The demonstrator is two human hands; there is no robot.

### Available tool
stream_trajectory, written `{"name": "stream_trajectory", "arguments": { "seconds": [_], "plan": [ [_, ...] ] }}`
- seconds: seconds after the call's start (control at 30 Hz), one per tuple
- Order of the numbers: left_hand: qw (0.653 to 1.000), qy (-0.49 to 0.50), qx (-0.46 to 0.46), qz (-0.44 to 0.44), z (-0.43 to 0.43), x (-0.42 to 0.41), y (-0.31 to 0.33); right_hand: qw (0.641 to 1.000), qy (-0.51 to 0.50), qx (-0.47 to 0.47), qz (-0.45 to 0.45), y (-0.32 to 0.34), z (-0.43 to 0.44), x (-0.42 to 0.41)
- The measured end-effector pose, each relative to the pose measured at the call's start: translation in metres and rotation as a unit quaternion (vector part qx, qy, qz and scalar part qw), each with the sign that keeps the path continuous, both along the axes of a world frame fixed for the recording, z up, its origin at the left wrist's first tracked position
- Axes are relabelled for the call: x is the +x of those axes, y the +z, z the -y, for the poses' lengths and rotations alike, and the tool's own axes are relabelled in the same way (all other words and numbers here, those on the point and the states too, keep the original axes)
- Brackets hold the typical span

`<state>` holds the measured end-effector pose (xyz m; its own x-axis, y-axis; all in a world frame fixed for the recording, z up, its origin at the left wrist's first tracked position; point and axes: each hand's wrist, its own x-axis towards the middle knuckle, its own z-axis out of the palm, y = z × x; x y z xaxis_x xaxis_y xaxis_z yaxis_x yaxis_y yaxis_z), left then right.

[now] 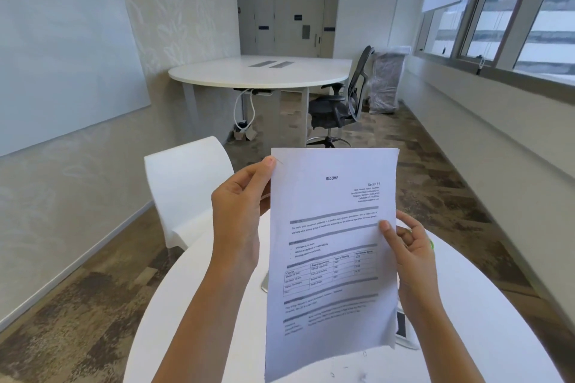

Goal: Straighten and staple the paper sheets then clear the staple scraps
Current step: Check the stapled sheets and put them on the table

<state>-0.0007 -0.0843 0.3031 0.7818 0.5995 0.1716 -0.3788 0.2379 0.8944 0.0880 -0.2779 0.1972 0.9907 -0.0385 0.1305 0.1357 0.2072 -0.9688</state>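
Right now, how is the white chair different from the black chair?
The white chair is solid and smooth, while the black chair has a mesh back and armrests. The white chair stands close, right by the round table under the papers; the black chair stands farther off, beside the big table. Nobody sits on either one.

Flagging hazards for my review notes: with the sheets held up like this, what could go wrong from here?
1. The paper sheets are pinched only at the edges, by the left hand near the top corner and the right hand at mid-edge; the bottom hangs free, so sheets may slip out of line.
2. Small staple scraps lie on the white table near its front edge and could be brushed off.
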Motion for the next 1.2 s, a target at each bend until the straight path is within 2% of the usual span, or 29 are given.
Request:
{"name": "stream_trajectory", "arguments": {
  "seconds": [0.27,0.4,0.57,0.67,0.77,0.83,1.03,1.2],
  "plan": [
    [0.999,0.005,-0.021,0.048,0.02,-0.022,0.024,0.995,-0.052,-0.07,0.041,0.026,-0.002,-0.01],
    [0.998,0.008,-0.032,0.048,0.029,-0.03,0.029,0.975,-0.125,-0.126,0.133,0.05,-0.01,-0.034],
    [0.998,0.026,-0.02,0.049,0.044,-0.035,0.028,0.947,-0.017,-0.129,0.295,0.101,-0.041,-0.095],
    [0.997,0.037,-0.008,0.071,0.053,-0.036,0.027,0.921,0.002,-0.172,0.349,0.114,-0.057,-0.112],
    [0.993,0.048,-0.003,0.108,0.062,-0.04,0.023,0.92,-0.01,-0.183,0.345,0.118,-0.066,-0.116],
    [0.991,0.05,0.033,0.121,0.068,-0.043,0.018,0.92,-0.035,-0.187,0.341,0.118,-0.069,-0.118],
    [0.978,0.091,0.138,0.125,0.059,-0.046,0.015,0.975,-0.001,-0.036,0.22,0.125,-0.053,-0.115],
    [0.902,0.183,0.37,0.123,0.04,-0.038,0.022,0.986,0.048,0.041,0.156,0.126,-0.049,-0.116]
  ]
}}
